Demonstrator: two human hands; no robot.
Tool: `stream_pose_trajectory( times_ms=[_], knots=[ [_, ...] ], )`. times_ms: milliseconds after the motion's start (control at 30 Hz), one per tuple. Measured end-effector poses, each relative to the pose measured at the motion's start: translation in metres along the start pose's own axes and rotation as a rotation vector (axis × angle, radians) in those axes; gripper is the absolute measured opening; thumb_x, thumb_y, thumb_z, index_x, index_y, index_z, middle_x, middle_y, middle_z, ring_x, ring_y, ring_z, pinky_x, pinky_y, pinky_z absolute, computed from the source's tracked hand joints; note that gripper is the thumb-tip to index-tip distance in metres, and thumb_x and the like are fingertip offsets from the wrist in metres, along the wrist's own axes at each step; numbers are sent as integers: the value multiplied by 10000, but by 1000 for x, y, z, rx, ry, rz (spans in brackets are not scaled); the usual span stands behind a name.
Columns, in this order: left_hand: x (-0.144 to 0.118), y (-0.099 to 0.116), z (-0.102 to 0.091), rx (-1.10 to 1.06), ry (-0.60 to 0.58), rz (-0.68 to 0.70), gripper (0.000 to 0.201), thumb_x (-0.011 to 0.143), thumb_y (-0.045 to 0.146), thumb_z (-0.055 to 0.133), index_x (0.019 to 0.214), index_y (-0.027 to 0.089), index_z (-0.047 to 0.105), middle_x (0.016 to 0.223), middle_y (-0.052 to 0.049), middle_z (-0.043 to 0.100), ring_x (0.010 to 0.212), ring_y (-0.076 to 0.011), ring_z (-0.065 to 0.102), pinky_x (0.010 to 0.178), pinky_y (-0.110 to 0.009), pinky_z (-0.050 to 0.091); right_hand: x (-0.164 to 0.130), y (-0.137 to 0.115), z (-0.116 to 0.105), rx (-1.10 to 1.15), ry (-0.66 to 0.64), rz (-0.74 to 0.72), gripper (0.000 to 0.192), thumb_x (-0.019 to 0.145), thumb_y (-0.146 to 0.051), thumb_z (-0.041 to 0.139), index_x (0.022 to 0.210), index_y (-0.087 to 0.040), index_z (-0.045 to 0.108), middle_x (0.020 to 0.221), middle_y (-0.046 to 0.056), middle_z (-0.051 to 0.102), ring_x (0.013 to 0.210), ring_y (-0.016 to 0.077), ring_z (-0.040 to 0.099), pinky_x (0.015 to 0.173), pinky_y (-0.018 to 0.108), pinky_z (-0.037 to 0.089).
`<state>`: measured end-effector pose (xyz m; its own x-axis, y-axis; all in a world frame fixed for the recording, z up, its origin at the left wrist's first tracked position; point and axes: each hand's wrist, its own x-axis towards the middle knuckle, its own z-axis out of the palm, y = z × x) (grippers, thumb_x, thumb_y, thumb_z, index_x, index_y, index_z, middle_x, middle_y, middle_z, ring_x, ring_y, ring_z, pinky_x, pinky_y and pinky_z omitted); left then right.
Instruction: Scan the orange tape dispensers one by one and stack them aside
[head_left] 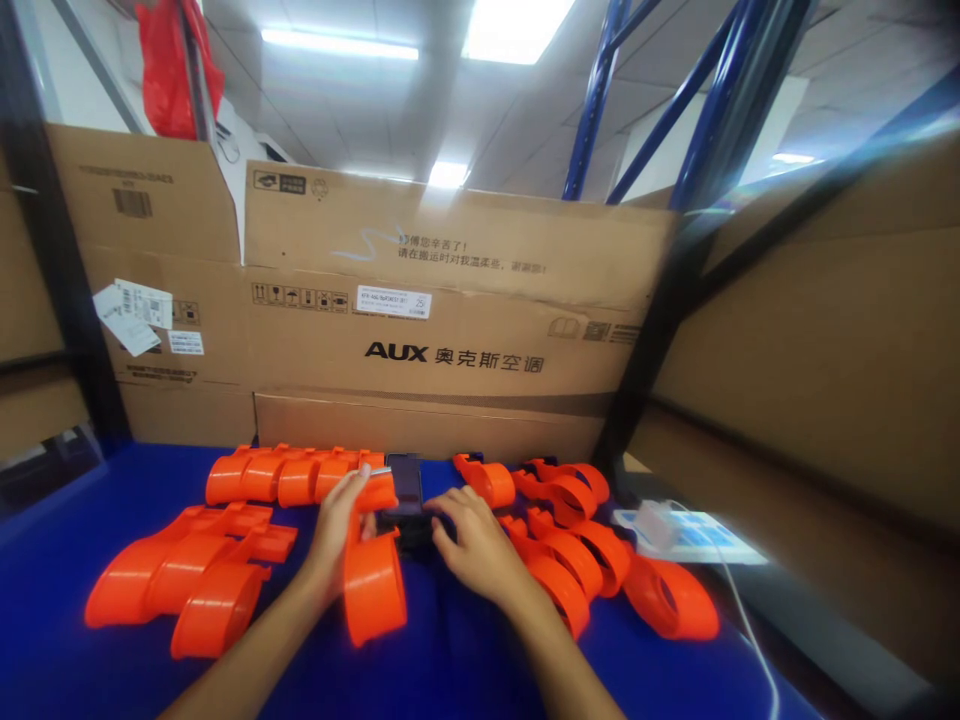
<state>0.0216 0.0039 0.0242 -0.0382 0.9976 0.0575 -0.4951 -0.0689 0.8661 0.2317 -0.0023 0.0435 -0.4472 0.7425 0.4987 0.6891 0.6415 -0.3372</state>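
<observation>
At far left on the blue table [67,540], three orange shells [180,585] are lying nested side by side, and behind them a row of shells [289,476] is lying in front of the cardboard boxes [450,330]. The left hand [337,535] is gripping an orange part [373,570], fingers curled around its upper end while the wide round end is hanging toward the person, near the table's middle. Just right of that hand, a dark device [406,500] is sitting on the table between both hands, touching the part's top. The right hand [472,550] is resting beside the device with fingers loosely bent, their tips touching its dark base; it is closing on nothing. Further right, a pile of orange rings [577,545] is lying overlapped, one ring [671,598] a little apart. At the table's right edge, a white charger [655,522] is sitting on a blue-white packet [701,540], its cable [742,620] trailing down.
</observation>
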Motion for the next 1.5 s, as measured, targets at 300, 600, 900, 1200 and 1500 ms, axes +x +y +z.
stream_pose_trajectory(
  times_ms=[300, 600, 900, 1200, 1500],
  knots=[
    [-13, -8, 15, 210, -162, 22, 444, 756, 559, 706, 985, 196, 593, 613, 63, 573, 301, -50, 424, 318, -184, 248, 5, -15, 5, 462, 132, 66, 284, 969, -361, 510, 1177, -234, 656, 1028, 50, 706, 827, 188, 618, 743, 306, 497],
    [-16, -13, 12, 264, -274, -58, 406, 783, 505, 710, 1050, 219, 602, 609, 27, 607, 379, -100, 509, 398, -206, 297, 8, -14, 11, 598, 226, 197, 256, 875, -417, 630, 911, -182, 725, 749, 19, 677, 652, 154, 552, 600, 256, 440],
    [-17, -7, 17, 253, -280, 9, 486, 751, 463, 751, 1129, 206, 586, 588, 42, 599, 426, -122, 528, 476, -229, 344, 10, -9, 9, 666, 298, 250, 269, 837, -437, 681, 844, -170, 713, 774, 37, 686, 683, 167, 583, 623, 269, 459],
    [-13, -3, 15, 286, -300, 95, 498, 804, 454, 697, 1206, 192, 566, 584, 42, 578, 450, -123, 520, 502, -237, 373, 12, -2, 10, 748, 309, 276, 317, 806, -478, 705, 835, -163, 702, 781, 48, 685, 663, 164, 575, 616, 277, 456],
    [-10, 4, 8, 271, -223, 147, 473, 827, 452, 668, 1210, 189, 577, 506, 54, 555, 407, -103, 482, 448, -203, 327, 11, -8, 1, 867, 355, 322, 335, 765, -502, 738, 814, -173, 694, 752, 37, 653, 681, 163, 567, 589, 258, 465]
  ],
)
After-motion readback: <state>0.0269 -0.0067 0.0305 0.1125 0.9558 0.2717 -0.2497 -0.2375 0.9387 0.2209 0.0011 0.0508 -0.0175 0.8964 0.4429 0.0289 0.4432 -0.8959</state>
